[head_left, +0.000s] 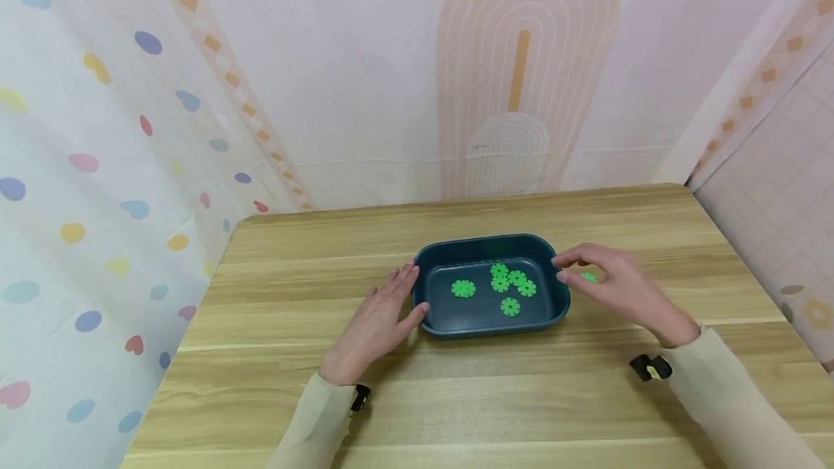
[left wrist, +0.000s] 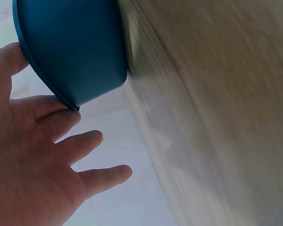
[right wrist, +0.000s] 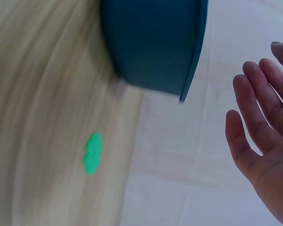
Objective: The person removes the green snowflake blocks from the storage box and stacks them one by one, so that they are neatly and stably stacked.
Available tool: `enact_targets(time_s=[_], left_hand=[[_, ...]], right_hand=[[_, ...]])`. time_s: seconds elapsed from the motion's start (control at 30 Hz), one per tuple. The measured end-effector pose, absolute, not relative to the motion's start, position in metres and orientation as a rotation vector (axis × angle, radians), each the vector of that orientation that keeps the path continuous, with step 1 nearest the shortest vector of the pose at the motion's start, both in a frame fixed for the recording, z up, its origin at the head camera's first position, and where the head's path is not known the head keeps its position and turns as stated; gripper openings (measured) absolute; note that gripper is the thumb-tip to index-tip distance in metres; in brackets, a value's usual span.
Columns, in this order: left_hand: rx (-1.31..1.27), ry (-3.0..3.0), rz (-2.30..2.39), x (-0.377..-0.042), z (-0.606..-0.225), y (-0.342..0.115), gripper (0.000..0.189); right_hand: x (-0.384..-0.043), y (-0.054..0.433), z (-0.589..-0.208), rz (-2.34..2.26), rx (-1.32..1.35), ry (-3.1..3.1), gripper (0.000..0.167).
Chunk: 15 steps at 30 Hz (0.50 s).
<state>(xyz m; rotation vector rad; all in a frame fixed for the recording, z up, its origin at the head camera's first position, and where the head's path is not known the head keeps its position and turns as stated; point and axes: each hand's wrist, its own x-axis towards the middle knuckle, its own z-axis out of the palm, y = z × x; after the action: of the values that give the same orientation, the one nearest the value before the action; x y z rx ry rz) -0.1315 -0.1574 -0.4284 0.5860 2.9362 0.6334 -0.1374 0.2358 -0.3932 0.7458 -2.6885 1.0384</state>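
Observation:
A dark blue rectangular tray [head_left: 456, 323] sits on the table with several green notched plastic discs [head_left: 510, 307] inside it. Some of the discs overlap. My left hand [head_left: 381, 313] rests against the tray's left end, thumb and fingers touching the rim; in the left wrist view its fingers [left wrist: 80, 146] are spread and nearly straight. Beside the tray's right end is my right hand [head_left: 622, 284], thumb and forefinger apart; in the right wrist view nothing shows between its fingers [right wrist: 254, 103]. Under that hand, green plastic [head_left: 588, 277] lies on the table, partly hidden.
The wooden table [head_left: 508, 404] reaches back to a patterned cloth [head_left: 365, 93]. Another cloth with coloured dots [head_left: 98, 237] hangs along the left side. Black wrist devices [head_left: 650, 368] are worn at both sleeves.

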Motion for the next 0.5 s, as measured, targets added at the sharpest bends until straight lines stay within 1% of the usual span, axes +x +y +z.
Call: enact_targets(time_s=[0.3,0.5], left_hand=[[0.587,2.925,0.649,-0.133,-0.428,-0.157,0.072],[0.568,2.918,0.65,-0.131,-0.428,-0.158,0.072]], right_hand=[[-0.142,0.207,-0.374,1.018,0.906,-2.712,0.019],[-0.154,0.187,-0.356,0.957,1.105,-2.702,0.021]])
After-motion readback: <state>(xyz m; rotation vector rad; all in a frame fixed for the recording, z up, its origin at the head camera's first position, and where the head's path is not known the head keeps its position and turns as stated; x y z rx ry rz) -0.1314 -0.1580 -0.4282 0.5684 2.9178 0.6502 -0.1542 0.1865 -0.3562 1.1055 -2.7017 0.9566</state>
